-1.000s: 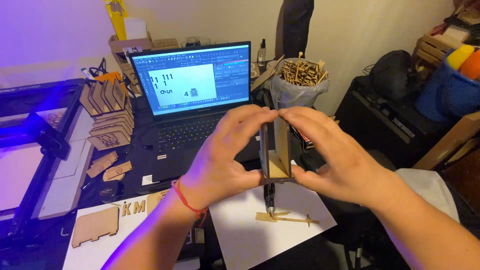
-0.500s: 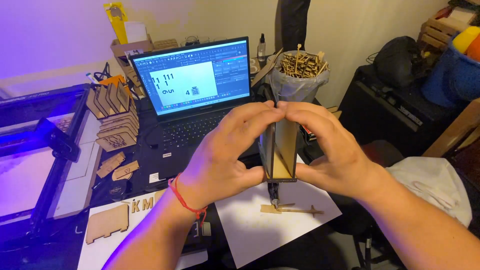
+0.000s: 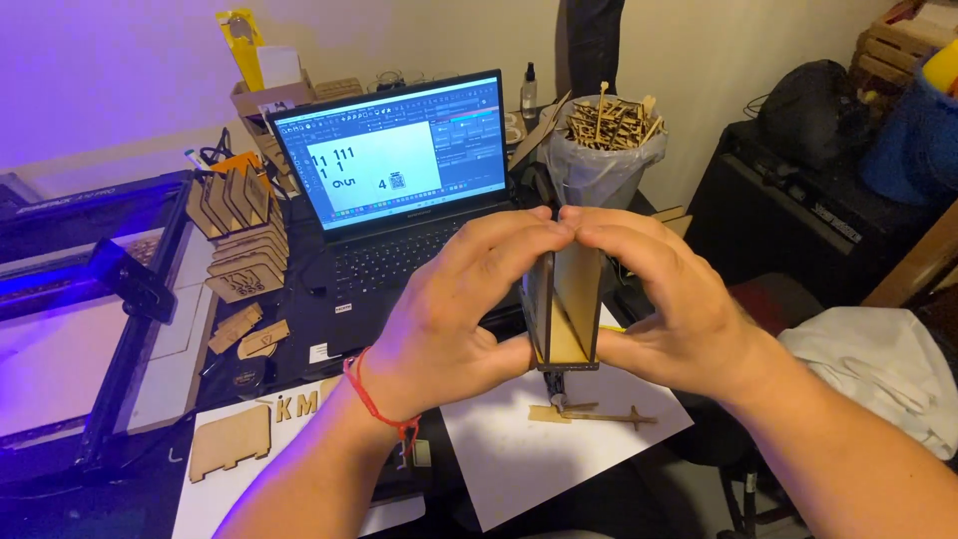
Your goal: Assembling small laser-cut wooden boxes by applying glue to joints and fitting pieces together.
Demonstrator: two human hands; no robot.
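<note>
My left hand [image 3: 454, 304] and my right hand [image 3: 659, 299] press from both sides on a small open wooden box [image 3: 567, 309] made of thin laser-cut panels, held upright in the air above a white sheet of paper [image 3: 519, 454]. My fingertips meet over its top edge. A red string bracelet [image 3: 374, 404] circles my left wrist. Beneath the box, thin wooden strips [image 3: 594, 411] lie on the paper.
An open laptop [image 3: 399, 200] stands behind my hands. A laser cutter frame [image 3: 110, 299] is at left, with stacked wooden cut-outs [image 3: 239, 250] beside it. A plastic-lined bin of wood scraps [image 3: 604, 140] stands behind. A flat wooden panel [image 3: 230, 441] lies at front left. White cloth [image 3: 878, 369] lies at right.
Both hands have stayed clamped on the wooden box. The view has shifted slightly, and my fingertips have closed together over the top of the box.
</note>
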